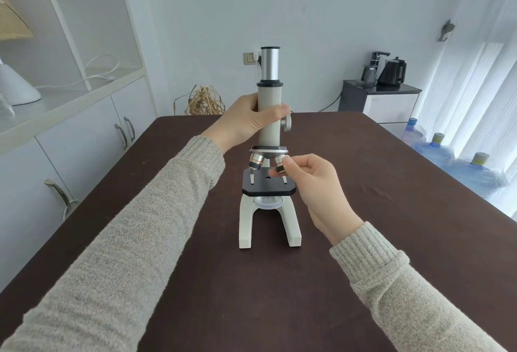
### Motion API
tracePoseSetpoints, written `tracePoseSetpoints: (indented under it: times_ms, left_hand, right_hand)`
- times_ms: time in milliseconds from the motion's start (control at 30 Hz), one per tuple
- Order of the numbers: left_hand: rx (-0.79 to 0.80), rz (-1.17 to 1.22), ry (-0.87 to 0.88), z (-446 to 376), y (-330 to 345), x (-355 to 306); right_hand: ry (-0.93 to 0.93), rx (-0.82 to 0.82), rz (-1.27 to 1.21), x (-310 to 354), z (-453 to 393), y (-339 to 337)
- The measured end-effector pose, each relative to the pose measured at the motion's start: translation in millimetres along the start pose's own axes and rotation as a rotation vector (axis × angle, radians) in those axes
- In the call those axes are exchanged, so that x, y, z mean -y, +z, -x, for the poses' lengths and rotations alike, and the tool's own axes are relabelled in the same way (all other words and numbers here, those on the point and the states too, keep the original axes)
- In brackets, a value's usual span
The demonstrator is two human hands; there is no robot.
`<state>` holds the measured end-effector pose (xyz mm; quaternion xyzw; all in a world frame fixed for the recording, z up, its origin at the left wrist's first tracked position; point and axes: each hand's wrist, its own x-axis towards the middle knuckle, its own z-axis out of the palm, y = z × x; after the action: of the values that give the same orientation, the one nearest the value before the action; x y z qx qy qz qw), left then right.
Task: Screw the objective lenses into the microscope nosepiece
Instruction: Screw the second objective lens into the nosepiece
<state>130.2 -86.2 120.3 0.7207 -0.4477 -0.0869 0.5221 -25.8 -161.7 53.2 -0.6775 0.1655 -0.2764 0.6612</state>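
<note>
Left hand (249, 121) grips cream microscope tube (269, 116). Right hand (310, 181) pinches brass-banded objective (279, 165), 3 o'clock under black nosepiece (268, 149); 9 o'clock objective (256, 163) looks seated.

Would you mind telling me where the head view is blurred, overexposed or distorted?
Head view: the right hand's fingertips smear at the right objective lens; daylight blows out the curtains at right; wide-angle bending tilts the cabinet; the microscope and left hand stay sharp.

My sleeves (156, 212) are ribbed knit wool. Objective lens (256, 162): shiny metal. Body tube (270, 128): matt cream enamel. Table (391, 184): dull dark brown.
</note>
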Motion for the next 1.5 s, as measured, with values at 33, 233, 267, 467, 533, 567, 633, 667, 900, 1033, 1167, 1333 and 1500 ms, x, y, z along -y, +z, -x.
tracePoseSetpoints:
  times_ms: [33, 233, 267, 467, 533, 567, 633, 667, 900, 1033, 1167, 1333, 1500]
  left_hand:
    - [0.007, -0.001, 0.006, 0.3, 0.1, -0.5]
    - [-0.006, -0.008, 0.003, -0.5, -0.4, 0.9]
    - [-0.005, -0.005, 0.002, 0.1, -0.2, 0.2]
    - [-0.006, -0.011, -0.008, 1.0, -0.1, -1.2]
    - [-0.006, -0.016, -0.009, 1.0, 0.3, -1.9]
    - [-0.007, -0.017, -0.008, 1.3, 0.3, -2.1]
    - [-0.007, -0.012, -0.006, 2.3, 0.4, -2.9]
    - [-0.007, -0.009, -0.007, 2.7, 0.3, -3.1]
    - [-0.001, -0.011, -0.002, 3.8, 0.5, -5.0]
    - [-0.015, -0.013, 0.0, 4.0, 0.8, -4.9]
    - [-0.014, -0.005, -0.008, 3.7, 1.0, -4.9]
    - [-0.014, -0.003, -0.008, 3.7, 1.4, -4.4]
    - [-0.019, 0.002, -0.013, 2.7, 1.3, -2.9]
  right_hand:
    - [0.002, 0.005, 0.0, 0.9, 0.6, 0.0]
    - [0.03, 0.002, 0.028, 4.2, 0.1, 0.2]
    - [0.03, -0.003, 0.023, 4.3, 0.6, 0.4]
    - [0.003, -0.003, 0.034, 3.0, 5.2, -2.6]
    - [0.0, 0.002, 0.033, 2.8, 5.8, -2.7]
    - [-0.001, -0.003, 0.023, 3.0, 6.0, -2.4]
    - [0.007, -0.033, -0.007, 2.3, 5.6, -2.7]
    - [0.018, -0.052, -0.019, 2.0, 5.2, -3.1]
    - [0.025, -0.077, 0.019, 1.7, 1.4, -2.1]
    - [0.049, -0.038, -0.001, 4.9, 3.8, -1.5]
    - [0.061, -0.032, 0.026, 6.9, 2.3, 2.0]
    - [0.055, -0.018, 0.042, 7.5, 2.0, -2.1]
    - [0.048, 0.026, 0.008, 3.4, 3.2, -5.0]
